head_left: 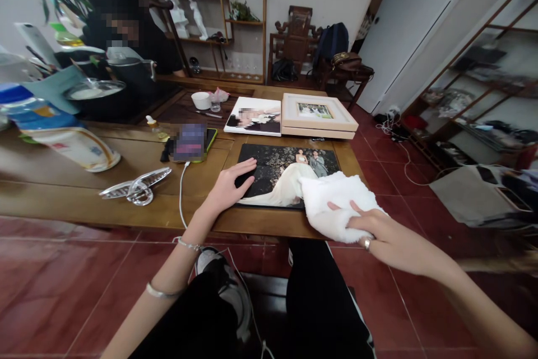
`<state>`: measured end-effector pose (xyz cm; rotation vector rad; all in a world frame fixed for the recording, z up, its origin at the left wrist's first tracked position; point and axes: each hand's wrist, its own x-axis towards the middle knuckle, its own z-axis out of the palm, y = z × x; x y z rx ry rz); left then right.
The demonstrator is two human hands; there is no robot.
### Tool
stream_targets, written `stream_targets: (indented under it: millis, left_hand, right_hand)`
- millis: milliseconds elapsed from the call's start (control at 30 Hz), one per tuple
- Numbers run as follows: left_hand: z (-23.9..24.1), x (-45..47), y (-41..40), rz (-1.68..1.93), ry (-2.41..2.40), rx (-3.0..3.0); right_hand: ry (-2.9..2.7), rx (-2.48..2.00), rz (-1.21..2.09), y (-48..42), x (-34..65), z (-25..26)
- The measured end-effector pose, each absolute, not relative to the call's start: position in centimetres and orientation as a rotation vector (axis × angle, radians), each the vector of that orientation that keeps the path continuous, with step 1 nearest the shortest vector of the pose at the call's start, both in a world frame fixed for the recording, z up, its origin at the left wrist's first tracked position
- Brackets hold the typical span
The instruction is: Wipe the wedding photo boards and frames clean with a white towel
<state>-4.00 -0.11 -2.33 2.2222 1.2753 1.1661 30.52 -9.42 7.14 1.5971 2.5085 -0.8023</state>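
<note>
A large wedding photo print (pixel 277 166) lies flat near the front edge of the low wooden table (pixel 126 180). My left hand (pixel 230 185) rests on the print's left edge, fingers stretched flat and open. My right hand (pixel 380 236) grips a bunched white cloth (pixel 336 202) that lies over the print's right front corner.
Behind the print are a second photo print (pixel 254 116) and a stacked pale wooden frame (pixel 317 115). A phone on a cable (pixel 191 143), a silver ornament (pixel 137 185), a white packet (pixel 73 146) and a cup (pixel 201 100) sit further left. Another person in black (pixel 126 34) sits across the table.
</note>
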Motion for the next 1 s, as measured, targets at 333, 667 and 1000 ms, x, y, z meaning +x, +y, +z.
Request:
stream_targets:
  millis: [333,667,1000]
  left_hand:
    - [-2.3,-4.0,-0.1,1.163,1.261,2.220]
    - [-2.4,-4.0,-0.1,1.155,1.292,2.188]
    - [-2.3,-3.9,-0.2,1.172,1.282,2.203]
  right_hand:
    - [2.923,1.577,-0.537,2.3,28.3,5.6]
    - [2.949,1.582,-0.451,4.8,27.5,5.0]
    - [2.815,1.438,-0.600,-8.9,28.7,5.1]
